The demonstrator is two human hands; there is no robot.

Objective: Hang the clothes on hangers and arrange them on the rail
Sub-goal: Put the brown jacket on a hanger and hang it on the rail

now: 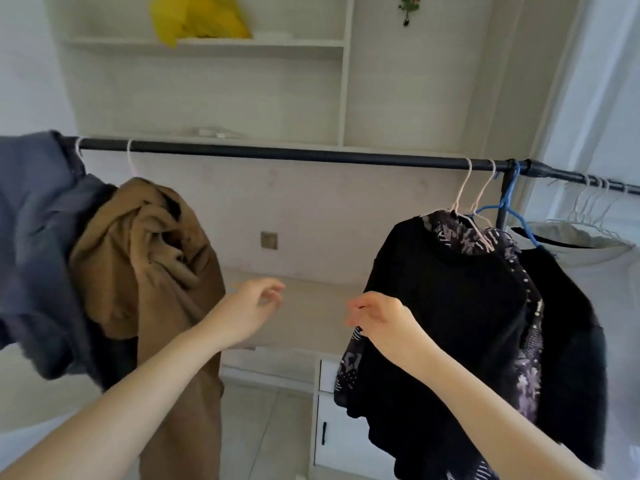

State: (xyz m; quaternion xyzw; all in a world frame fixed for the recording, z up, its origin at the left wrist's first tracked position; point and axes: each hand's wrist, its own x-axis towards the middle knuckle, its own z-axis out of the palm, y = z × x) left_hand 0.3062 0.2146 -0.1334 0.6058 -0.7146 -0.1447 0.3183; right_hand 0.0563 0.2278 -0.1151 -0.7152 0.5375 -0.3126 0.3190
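Rail: a black rail [277, 154] runs across the view in front of a pale shelf unit [207, 43], with a wide bare stretch in its middle.
Left group: a grey-blue garment [38, 237] and a brown garment [156, 271] hang on pale hangers at the left end; the brown one looks bunched and twisted at the collar.
Right group: a black top [446, 306], a patterned black-and-purple garment [464, 233] and another dark garment [568, 341] hang close together, two on white hangers [464, 188] and one on a blue hanger [507, 199].
Spare hangers: several empty white wire hangers [595, 206] hang further right, past the rail's joint.
Left hand: the left hand [249, 306] is raised in the gap between the groups, fingers loosely spread and lightly curled, holding nothing.
Right hand: the right hand [377, 317] pinches the edge of the black top, where a patterned hem shows just under the fingers.
Step in hand: apparently arranging, with the right-hand clothes being straightened or positioned on the rail.
Next move: probably smoothing the black top so it falls flat, or sliding its hanger toward the open middle; the free left hand could steady the fabric. The crumpled brown garment may also need tidying.
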